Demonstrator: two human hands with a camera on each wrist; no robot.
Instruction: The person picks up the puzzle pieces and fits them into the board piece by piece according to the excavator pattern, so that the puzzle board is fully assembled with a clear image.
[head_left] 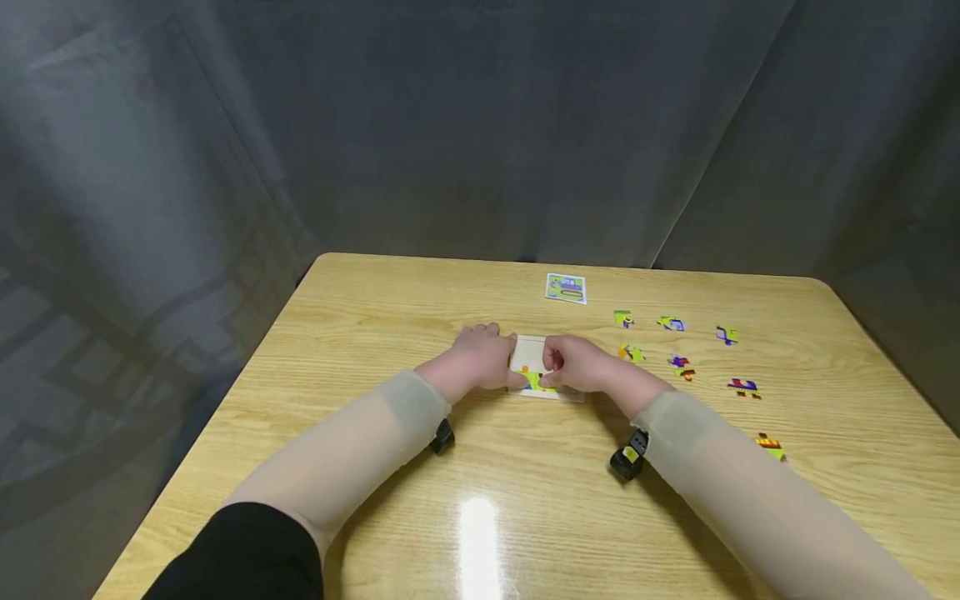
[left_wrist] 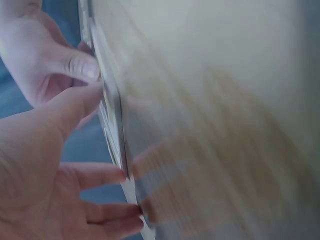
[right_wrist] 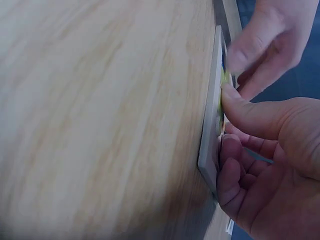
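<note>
White puzzle tray lies flat at bench middle, between both hands. Left hand grips left side. Right hand pinches green piece at near edge.

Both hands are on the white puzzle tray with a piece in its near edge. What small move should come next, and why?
Probably press the green piece flat with the right hand thumb while the left hand steadies the puzzle tray. Both thumbs sit on that piece at the tray's near edge; whether it is fully seated cannot be told.
</note>
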